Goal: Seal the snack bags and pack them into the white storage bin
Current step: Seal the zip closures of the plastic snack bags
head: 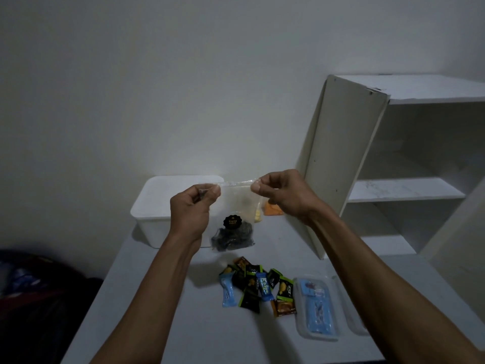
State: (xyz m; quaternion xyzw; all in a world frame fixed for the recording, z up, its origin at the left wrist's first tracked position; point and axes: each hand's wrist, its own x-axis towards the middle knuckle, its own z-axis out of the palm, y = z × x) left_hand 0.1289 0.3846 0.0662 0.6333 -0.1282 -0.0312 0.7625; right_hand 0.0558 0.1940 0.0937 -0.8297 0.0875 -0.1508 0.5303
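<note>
A clear zip bag with dark snacks and a round black label at its bottom hangs in the air over the table. My left hand pinches its top left corner. My right hand pinches the top right corner, so the zip strip is stretched between them. The white storage bin stands just behind the bag, at the back of the table, partly hidden by my left hand. A second clear bag with blue packets lies flat at the front right.
A pile of loose small snack packets lies on the white table below the bag. Orange and yellow items sit behind my right hand. A white shelf unit stands at the right. Dark cloth lies off the table's left edge.
</note>
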